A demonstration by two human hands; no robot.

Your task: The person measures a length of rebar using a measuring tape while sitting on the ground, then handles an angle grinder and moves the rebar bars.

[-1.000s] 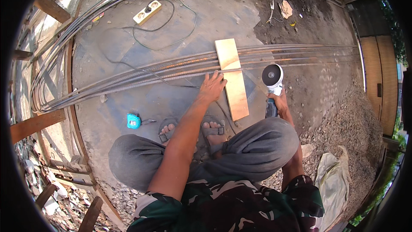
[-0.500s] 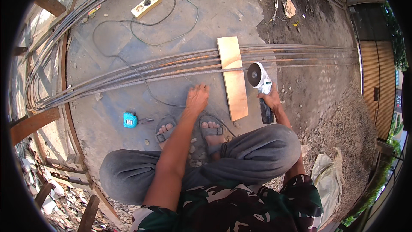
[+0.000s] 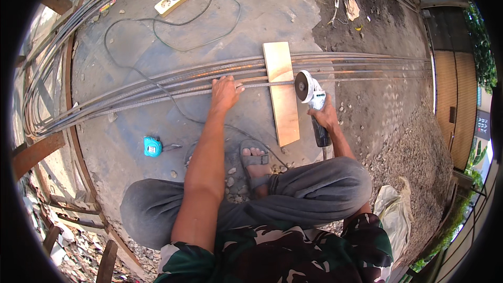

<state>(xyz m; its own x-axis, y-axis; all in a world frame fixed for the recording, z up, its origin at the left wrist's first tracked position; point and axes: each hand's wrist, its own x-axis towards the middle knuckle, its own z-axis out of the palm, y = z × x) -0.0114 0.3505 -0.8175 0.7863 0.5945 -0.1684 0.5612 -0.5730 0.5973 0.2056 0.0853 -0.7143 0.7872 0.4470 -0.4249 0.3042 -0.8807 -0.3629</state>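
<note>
My right hand (image 3: 326,113) is wrapped round the body of an angle grinder (image 3: 317,96), its grey disc upright just right of a wooden board. Close to the disc runs the nearest of several long steel rebars (image 3: 183,92). My left hand (image 3: 226,93) has its fingers curled over that near rebar, left of the board; the fingertips are partly hidden. The pale wooden board (image 3: 284,114) lies lengthwise away from me, its far part beneath the near rebar. A dark power cord (image 3: 181,109) crosses the bars and trails toward my right foot.
A cream power strip (image 3: 174,0) with a black plug lies at the far left. Near my left knee sits a turquoise tape measure (image 3: 152,147). Gravel (image 3: 414,147) and a pale sack (image 3: 392,209) are on the right. A wooden frame (image 3: 78,141) borders the left side.
My left hand has moved forward and left, from the ground onto the near rebar. The grinder has shifted slightly left and its body has tilted. The view has shifted a little.
</note>
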